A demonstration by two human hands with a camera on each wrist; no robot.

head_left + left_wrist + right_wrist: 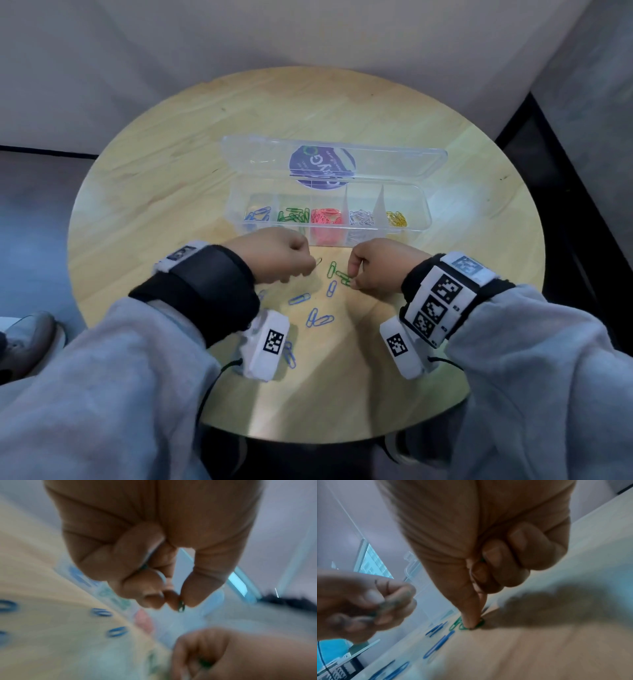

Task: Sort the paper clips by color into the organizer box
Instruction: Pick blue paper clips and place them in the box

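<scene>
A clear organizer box (423, 219) stands open on the round table, with blue, green (291, 216), pink, white and yellow clips in separate compartments. My left hand (312, 266) hovers just before the box and pinches a dark greenish paper clip (181, 606) between thumb and forefinger. My right hand (352, 282) has thumb and forefinger tips down on the table, pinching a green clip (480, 623). A second green clip (331, 269) lies beside it. Several blue clips (298, 299) lie loose between my wrists. Both hands' other fingers are curled; what they hold is hidden.
The box's open lid (411, 161) lies flat behind it with a purple label. The wooden table (171, 171) is round, its near edge under my forearms. A shoe (27, 339) shows on the floor at the left.
</scene>
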